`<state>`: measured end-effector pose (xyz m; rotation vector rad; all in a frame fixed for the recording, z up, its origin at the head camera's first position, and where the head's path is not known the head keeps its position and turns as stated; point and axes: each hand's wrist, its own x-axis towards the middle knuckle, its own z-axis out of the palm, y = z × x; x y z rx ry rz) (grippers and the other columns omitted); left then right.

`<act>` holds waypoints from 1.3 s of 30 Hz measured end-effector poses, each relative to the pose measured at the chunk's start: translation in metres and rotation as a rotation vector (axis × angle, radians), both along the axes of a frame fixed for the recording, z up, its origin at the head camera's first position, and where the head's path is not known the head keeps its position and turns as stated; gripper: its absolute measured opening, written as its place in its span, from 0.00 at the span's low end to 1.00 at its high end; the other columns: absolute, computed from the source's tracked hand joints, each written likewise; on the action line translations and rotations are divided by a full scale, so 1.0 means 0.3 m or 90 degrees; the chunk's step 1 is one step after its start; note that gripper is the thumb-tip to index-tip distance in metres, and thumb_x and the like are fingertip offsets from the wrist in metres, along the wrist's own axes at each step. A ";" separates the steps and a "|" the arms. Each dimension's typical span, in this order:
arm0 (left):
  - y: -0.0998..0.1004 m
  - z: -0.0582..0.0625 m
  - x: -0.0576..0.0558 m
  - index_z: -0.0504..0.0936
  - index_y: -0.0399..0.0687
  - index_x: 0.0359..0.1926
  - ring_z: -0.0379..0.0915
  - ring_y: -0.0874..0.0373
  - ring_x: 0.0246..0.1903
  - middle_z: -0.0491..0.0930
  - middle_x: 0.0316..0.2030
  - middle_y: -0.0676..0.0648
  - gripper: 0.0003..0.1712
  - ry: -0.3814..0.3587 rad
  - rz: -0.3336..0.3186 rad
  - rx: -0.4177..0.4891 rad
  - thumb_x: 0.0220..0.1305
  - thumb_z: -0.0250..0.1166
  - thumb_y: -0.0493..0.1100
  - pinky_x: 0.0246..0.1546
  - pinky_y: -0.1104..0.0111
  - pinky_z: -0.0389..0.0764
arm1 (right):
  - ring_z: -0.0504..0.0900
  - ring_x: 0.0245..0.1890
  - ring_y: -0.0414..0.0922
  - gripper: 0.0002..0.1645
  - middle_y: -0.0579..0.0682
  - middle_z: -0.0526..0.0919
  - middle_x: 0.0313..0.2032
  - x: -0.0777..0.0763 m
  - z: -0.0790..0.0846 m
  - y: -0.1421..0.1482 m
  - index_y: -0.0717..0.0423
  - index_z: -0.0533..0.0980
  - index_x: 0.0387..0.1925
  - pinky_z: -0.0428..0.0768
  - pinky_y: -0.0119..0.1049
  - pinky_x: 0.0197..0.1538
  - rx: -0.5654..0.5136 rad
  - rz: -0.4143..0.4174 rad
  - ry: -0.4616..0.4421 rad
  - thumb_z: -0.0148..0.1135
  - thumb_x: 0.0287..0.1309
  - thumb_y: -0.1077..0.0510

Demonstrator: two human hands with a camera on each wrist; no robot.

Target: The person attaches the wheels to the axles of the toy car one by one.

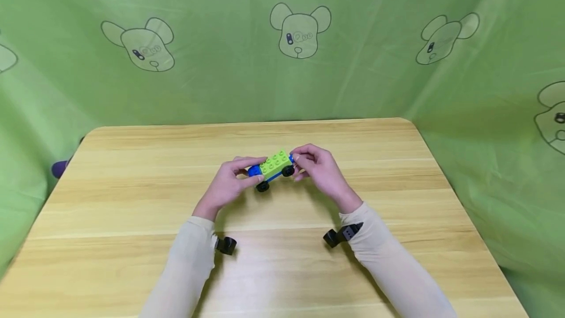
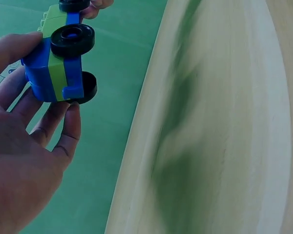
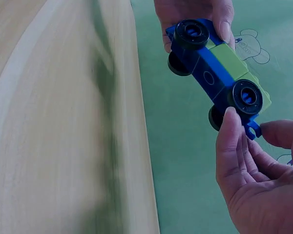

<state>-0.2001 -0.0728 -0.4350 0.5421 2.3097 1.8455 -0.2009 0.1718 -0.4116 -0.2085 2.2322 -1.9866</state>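
Note:
A toy car (image 1: 274, 165) of building bricks, with a lime-green studded top, blue base and black wheels, is held up above the table, tilted. My left hand (image 1: 227, 180) grips its blue front end between thumb and fingers. In the left wrist view the left thumb (image 2: 14, 51) lies along the blue front, with fingers beneath. My right hand (image 1: 322, 168) pinches the other end. A small blue hook (image 3: 252, 129) there meets the right thumb (image 3: 281, 132) in the right wrist view, while another finger touches near a rear wheel (image 3: 246, 96).
The wooden table (image 1: 273, 269) spreads below both forearms. A green curtain (image 1: 220, 87) with printed bear heads hangs behind and at the sides. Past the table's left edge shows a purple object (image 1: 59, 169). Black wrist cameras (image 1: 227, 245) sit on both sleeves.

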 end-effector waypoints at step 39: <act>0.009 -0.017 0.001 0.80 0.30 0.54 0.75 0.47 0.49 0.75 0.49 0.40 0.22 -0.029 0.153 0.140 0.57 0.71 0.30 0.48 0.68 0.81 | 0.80 0.35 0.54 0.11 0.62 0.76 0.34 0.000 -0.049 0.002 0.74 0.69 0.49 0.85 0.46 0.42 -0.083 -0.011 -0.052 0.49 0.66 0.73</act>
